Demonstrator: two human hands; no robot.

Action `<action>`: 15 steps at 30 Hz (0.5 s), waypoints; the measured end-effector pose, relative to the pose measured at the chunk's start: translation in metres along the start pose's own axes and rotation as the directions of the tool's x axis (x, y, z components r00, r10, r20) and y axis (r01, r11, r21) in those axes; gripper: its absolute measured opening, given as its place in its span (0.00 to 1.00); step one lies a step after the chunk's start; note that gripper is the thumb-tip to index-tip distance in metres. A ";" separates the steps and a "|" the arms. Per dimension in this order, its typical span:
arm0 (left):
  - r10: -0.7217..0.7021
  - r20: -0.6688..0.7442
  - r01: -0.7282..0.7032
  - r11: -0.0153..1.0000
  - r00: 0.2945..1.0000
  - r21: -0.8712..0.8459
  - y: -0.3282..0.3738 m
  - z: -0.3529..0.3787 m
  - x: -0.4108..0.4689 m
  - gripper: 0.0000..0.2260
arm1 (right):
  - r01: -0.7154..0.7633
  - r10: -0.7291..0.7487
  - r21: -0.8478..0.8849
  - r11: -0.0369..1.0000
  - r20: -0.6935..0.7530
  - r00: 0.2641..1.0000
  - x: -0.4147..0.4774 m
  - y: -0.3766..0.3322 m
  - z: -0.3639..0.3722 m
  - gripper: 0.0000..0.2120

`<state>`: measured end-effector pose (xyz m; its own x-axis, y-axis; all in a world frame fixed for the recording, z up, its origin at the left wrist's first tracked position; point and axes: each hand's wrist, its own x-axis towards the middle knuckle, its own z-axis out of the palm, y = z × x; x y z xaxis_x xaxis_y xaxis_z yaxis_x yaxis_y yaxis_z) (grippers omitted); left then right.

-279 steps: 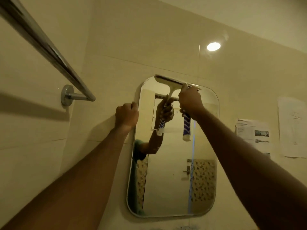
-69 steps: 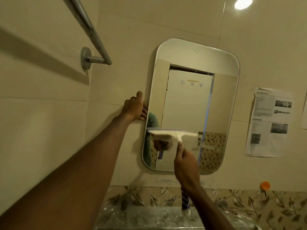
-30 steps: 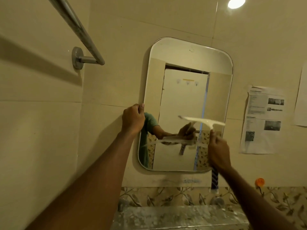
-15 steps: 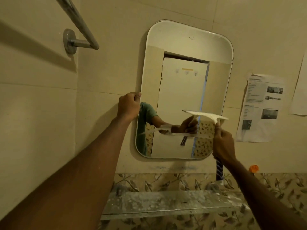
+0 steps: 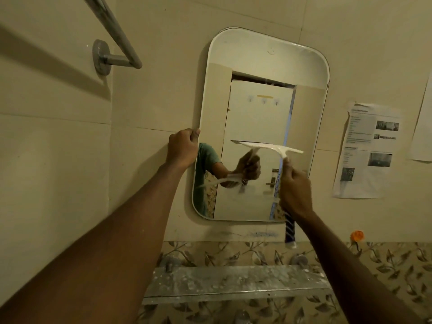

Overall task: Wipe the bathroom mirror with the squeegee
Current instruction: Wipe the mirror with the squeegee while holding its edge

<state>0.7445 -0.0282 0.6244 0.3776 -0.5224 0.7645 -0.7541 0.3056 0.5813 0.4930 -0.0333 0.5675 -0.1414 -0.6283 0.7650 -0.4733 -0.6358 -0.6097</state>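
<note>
Your right hand [image 5: 295, 190] closes its grip on the blue-striped handle of the white plastic squeegee [image 5: 268, 146]; its blade lies level above that grip, near the right edge of the rounded wall mirror [image 5: 261, 59]. Your left hand [image 5: 182, 148] clasps the left edge.

Rounded mirror [image 5: 261, 66] on a beige tiled wall [image 5: 159, 94]; left hand [image 5: 182, 148] gripping its left edge, fingers curled round the rim; right hand [image 5: 295, 190] closed round the blue-and-white striped handle of a white squeegee [image 5: 268, 146], blade roughly level across the lower right of the glass; both hands reflected; chrome towel rail [image 5: 117, 43] upper left; printed sheet [image 5: 367, 150] on the wall at right; speckled shelf [image 5: 233, 284] below; orange hook [image 5: 357, 236] lower right.
</note>
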 end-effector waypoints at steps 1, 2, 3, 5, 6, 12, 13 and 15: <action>0.001 -0.002 -0.001 1.000 1.000 -0.006 0.000 0.000 0.000 0.18 | 0.010 -0.009 -0.035 0.999 0.024 1.000 -0.002 -0.009 0.008 0.27; 0.003 -0.004 -0.003 1.000 1.000 -0.007 -0.001 0.001 0.001 0.18 | -0.003 0.006 -0.064 0.998 0.045 0.999 -0.010 -0.009 0.018 0.27; 0.007 -0.006 -0.007 1.000 1.000 -0.003 -0.001 0.001 0.001 0.18 | -0.026 0.031 -0.079 0.997 0.060 0.998 -0.024 -0.005 0.028 0.27; 0.005 -0.012 -0.005 1.000 1.000 0.009 -0.002 0.002 0.002 0.19 | -0.086 0.094 -0.078 0.993 0.101 0.990 -0.064 0.011 0.045 0.27; 0.004 -0.010 -0.004 1.000 1.000 0.011 -0.003 0.002 0.002 0.19 | -0.124 0.134 -0.079 0.989 0.132 0.982 -0.086 0.019 0.050 0.27; -0.014 0.009 0.014 1.000 1.000 -0.004 -0.003 0.001 0.003 0.19 | -0.172 0.187 -0.097 0.980 0.177 0.966 -0.117 0.019 0.042 0.25; -0.013 0.011 0.013 1.000 1.000 -0.010 -0.003 0.000 0.003 0.19 | -0.124 0.132 -0.064 0.990 0.145 0.981 -0.103 0.008 0.039 0.25; -0.018 0.018 0.019 0.999 1.000 -0.039 -0.005 0.001 0.003 0.19 | -0.044 0.047 -0.037 0.998 0.082 0.995 -0.070 -0.016 0.037 0.25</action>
<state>0.7487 -0.0315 0.6236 0.3814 -0.5424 0.7485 -0.7254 0.3262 0.6061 0.5421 0.0040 0.5158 -0.0915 -0.6923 0.7158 -0.4982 -0.5906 -0.6349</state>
